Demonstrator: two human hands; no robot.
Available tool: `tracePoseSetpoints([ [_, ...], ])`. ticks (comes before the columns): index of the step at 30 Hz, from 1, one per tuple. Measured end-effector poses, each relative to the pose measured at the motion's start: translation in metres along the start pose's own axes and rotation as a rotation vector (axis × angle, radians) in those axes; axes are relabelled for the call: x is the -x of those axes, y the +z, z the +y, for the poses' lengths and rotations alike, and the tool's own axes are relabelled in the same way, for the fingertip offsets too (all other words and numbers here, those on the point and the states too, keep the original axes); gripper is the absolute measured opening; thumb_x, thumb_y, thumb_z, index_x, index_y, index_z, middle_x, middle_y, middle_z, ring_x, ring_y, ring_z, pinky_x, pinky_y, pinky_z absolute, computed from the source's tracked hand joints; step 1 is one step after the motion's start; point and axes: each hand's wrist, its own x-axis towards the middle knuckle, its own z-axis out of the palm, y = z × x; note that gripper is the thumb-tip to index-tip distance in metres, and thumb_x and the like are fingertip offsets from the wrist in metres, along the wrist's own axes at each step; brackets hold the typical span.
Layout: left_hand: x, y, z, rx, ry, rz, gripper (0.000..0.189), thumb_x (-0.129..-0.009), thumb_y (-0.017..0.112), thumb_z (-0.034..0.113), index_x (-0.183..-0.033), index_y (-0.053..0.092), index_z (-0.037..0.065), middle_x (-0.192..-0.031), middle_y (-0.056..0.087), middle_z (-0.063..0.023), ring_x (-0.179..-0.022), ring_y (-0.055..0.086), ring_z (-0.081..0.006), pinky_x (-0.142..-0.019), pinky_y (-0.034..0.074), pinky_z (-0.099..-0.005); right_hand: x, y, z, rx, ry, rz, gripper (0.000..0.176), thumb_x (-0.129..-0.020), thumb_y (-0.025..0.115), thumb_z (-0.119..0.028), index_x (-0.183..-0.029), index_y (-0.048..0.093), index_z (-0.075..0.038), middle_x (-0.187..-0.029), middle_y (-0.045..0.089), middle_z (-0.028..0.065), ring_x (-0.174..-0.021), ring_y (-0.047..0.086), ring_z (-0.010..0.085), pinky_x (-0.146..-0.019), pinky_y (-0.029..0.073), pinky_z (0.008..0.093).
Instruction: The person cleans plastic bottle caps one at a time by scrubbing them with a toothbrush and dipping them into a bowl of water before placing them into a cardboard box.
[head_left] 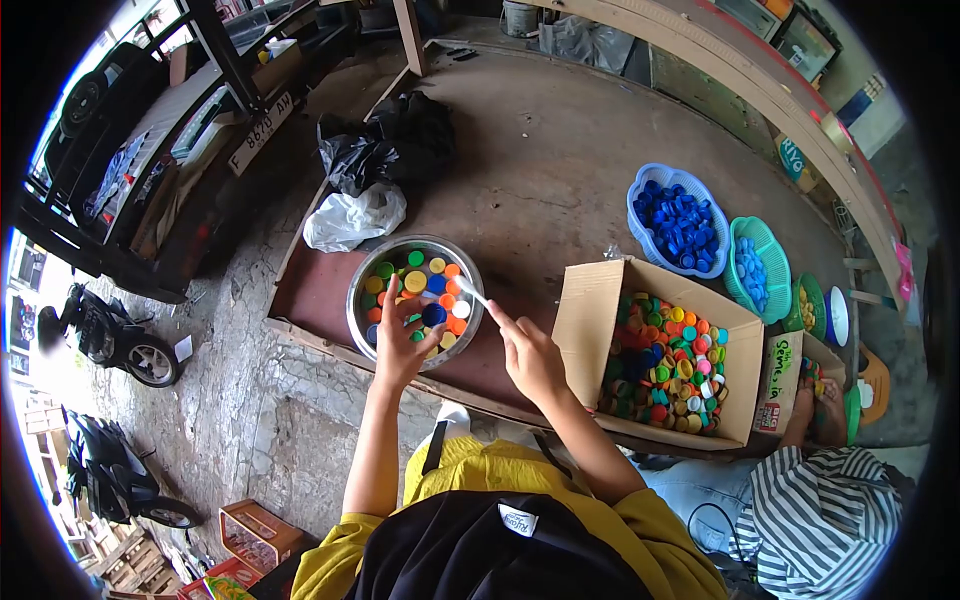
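A round metal bowl (354, 308) in front of me holds water-like shine and several loose plastic bottle caps in green, yellow, orange, white and blue. Over its near side is my left hand (402, 340), thumb and fingers closed around a blue bottle cap (433, 315). My right hand (534, 356) grips a slim white stick (472, 291) with a wider end, pointing into the bowl's right side. Whether that end is a brush or a spoon is too small to tell. To the right, an open cardboard box (738, 345) holds many mixed-colour caps.
A blue basket (634, 215) of dark blue caps and a green basket (776, 262) of light blue caps stand behind the box. White (352, 218) and black (400, 140) plastic bags lie behind the bowl. At right, a person in a striped shirt (825, 520) handles caps.
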Motion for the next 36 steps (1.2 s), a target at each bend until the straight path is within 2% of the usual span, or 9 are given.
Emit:
tracePoseSetpoints([
  [9,-0.008,-0.001,0.012,-0.423,0.117,0.022,0.099,-0.063,0.075,0.002,-0.141,0.013,0.003,-0.094,0.064,-0.0153,-0.085,0.065,-0.024,-0.077,0.053,-0.0315,0.007,0.007,-0.014,0.022,-0.18,0.0,0.058,-0.08,0.052,-0.002,-0.131,0.045,-0.028,-0.073,0.052,0.0056,-0.046,0.053,0.0227,-0.042,0.049,0.0348],
  [12,-0.011,-0.004,0.012,-0.401,0.155,0.012,0.099,-0.063,0.075,0.002,-0.14,0.014,0.002,-0.094,0.064,-0.0157,-0.085,0.065,-0.0241,-0.076,0.054,-0.0318,0.005,0.007,-0.01,0.036,-0.169,-0.067,0.052,-0.081,0.054,-0.004,-0.127,0.05,-0.027,-0.071,0.051,0.006,-0.046,0.053,0.0225,-0.042,0.048,0.0345],
  [14,-0.01,-0.004,0.01,-0.366,0.133,0.032,0.099,-0.062,0.075,0.0,-0.14,0.014,0.001,-0.095,0.064,-0.0155,-0.086,0.065,-0.0244,-0.077,0.054,-0.0327,-0.003,0.007,0.004,0.052,-0.035,0.149,0.046,-0.081,0.055,-0.004,-0.121,0.054,-0.026,-0.067,0.051,0.005,-0.045,0.053,0.0227,-0.038,0.044,0.0353],
  [18,-0.012,-0.004,0.017,-0.374,0.147,0.029,0.099,-0.06,0.074,-0.002,-0.14,0.015,0.002,-0.096,0.064,-0.0141,-0.088,0.064,-0.0227,-0.078,0.054,-0.0322,0.008,0.004,-0.007,0.072,-0.258,-0.075,0.056,-0.079,0.056,-0.001,-0.126,0.051,-0.028,-0.066,0.051,0.0035,-0.047,0.053,0.0203,-0.045,0.047,0.0352],
  [21,-0.011,-0.001,0.017,-0.384,0.123,0.015,0.099,-0.061,0.072,-0.003,-0.141,0.015,0.005,-0.099,0.064,-0.0139,-0.09,0.063,-0.0214,-0.08,0.054,-0.0321,0.003,0.006,0.0,0.071,-0.106,0.02,0.054,-0.078,0.055,-0.003,-0.126,0.051,-0.028,-0.076,0.054,0.0047,-0.048,0.054,0.023,-0.043,0.048,0.0358],
  [25,-0.012,0.002,0.025,-0.383,0.095,0.01,0.099,-0.061,0.073,-0.002,-0.141,0.016,0.005,-0.099,0.064,-0.0145,-0.091,0.063,-0.0212,-0.08,0.053,-0.0318,0.012,0.01,-0.003,0.018,-0.296,-0.01,0.055,-0.08,0.053,0.0,-0.128,0.049,-0.026,-0.072,0.051,0.0067,-0.048,0.053,0.0225,-0.043,0.047,0.0353],
  [28,-0.012,0.005,0.019,-0.366,0.169,0.053,0.099,-0.059,0.076,0.0,-0.139,0.017,0.002,-0.091,0.066,-0.0129,-0.08,0.066,-0.0227,-0.077,0.054,-0.0316,0.001,0.001,0.01,-0.007,-0.023,0.175,0.056,-0.079,0.053,0.0,-0.129,0.048,-0.024,-0.07,0.05,0.0057,-0.047,0.051,0.0224,-0.042,0.046,0.0353],
  [32,-0.012,0.007,0.024,-0.326,0.123,0.03,0.098,-0.06,0.077,0.0,-0.139,0.02,0.004,-0.095,0.065,-0.0121,-0.086,0.063,-0.0199,-0.077,0.054,-0.0308,0.013,-0.001,0.001,0.027,-0.296,0.039,0.053,-0.08,0.054,-0.001,-0.127,0.051,-0.028,-0.069,0.05,0.0051,-0.047,0.051,0.0205,-0.042,0.046,0.0344],
  [36,-0.01,0.017,0.026,-0.331,0.106,0.039,0.097,-0.06,0.076,-0.001,-0.139,0.021,0.006,-0.094,0.065,-0.011,-0.087,0.063,-0.0183,-0.077,0.054,-0.0309,0.006,-0.005,0.009,-0.022,0.003,0.248,0.056,-0.08,0.053,0.0,-0.128,0.049,-0.028,-0.071,0.051,0.0062,-0.047,0.051,0.0221,-0.043,0.047,0.034],
])
